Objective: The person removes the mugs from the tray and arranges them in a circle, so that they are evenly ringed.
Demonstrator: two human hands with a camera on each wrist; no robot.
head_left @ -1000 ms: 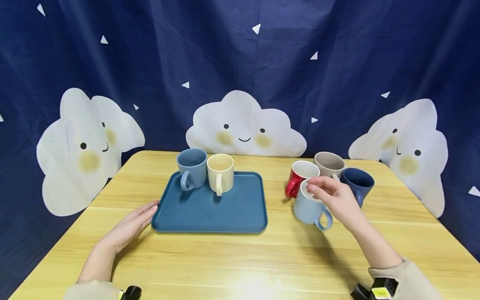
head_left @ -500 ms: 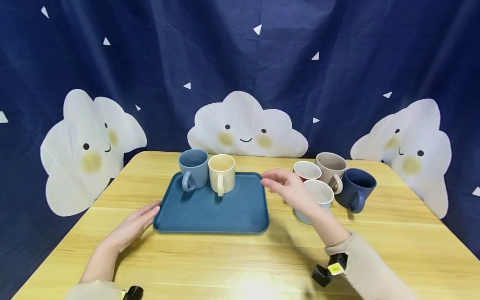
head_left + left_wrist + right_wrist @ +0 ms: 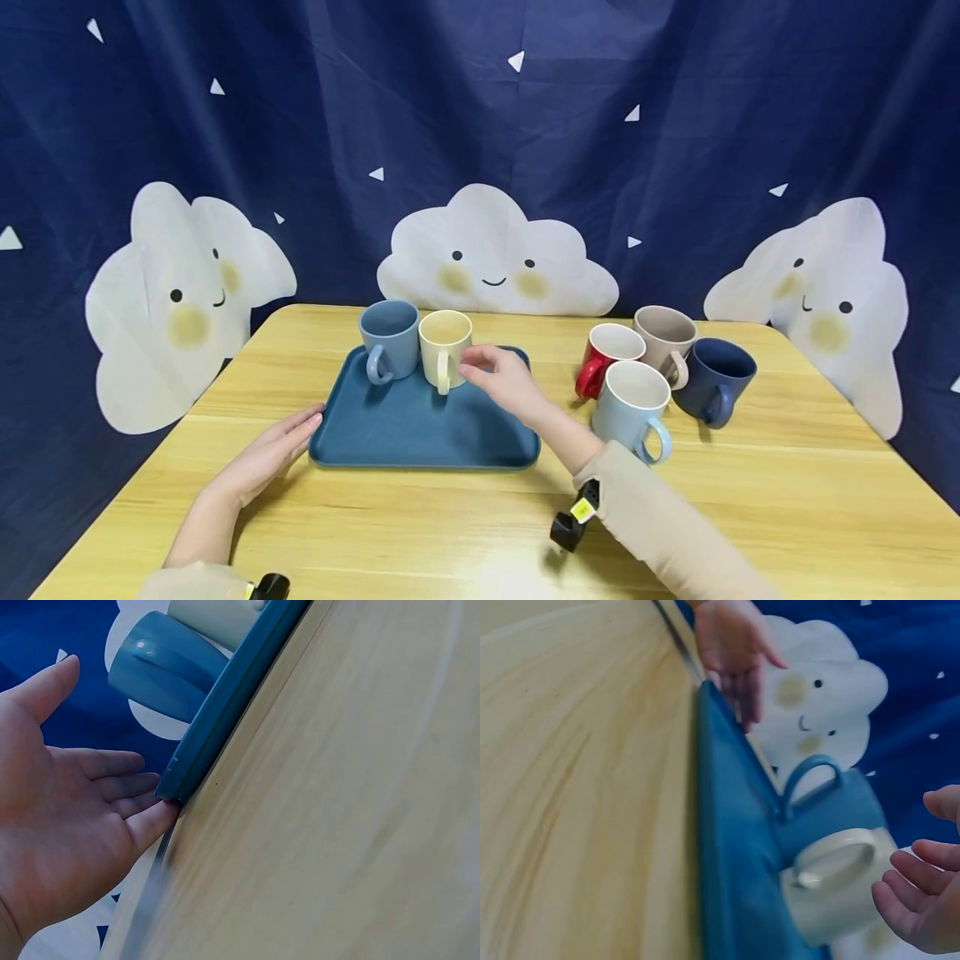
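Observation:
My left hand (image 3: 266, 454) rests with straight fingers against the left rim of the blue tray (image 3: 420, 437); the left wrist view shows its fingers (image 3: 124, 784) at the tray's corner. On the tray a grey-blue mug (image 3: 390, 342) and a cream mug (image 3: 446, 342) stand upright side by side. Over the tray's right part hovers my right hand (image 3: 510, 387), its fingertips at the right side of the cream mug, beside the handle. In the right wrist view that hand (image 3: 930, 892) has loosely bent fingers with nothing between them; whether they touch the mug I cannot tell.
Right of the tray several mugs stand close together on the wooden table (image 3: 375, 533): red (image 3: 592, 371), light blue (image 3: 622, 417), taupe (image 3: 663, 337) and dark blue (image 3: 712, 379). A navy curtain (image 3: 330, 100) with clouds hangs behind the table.
My right hand has moved left from above the light blue mug, across the tray's right edge, to the cream mug. The left hand stays at the tray, and the mugs keep their places.

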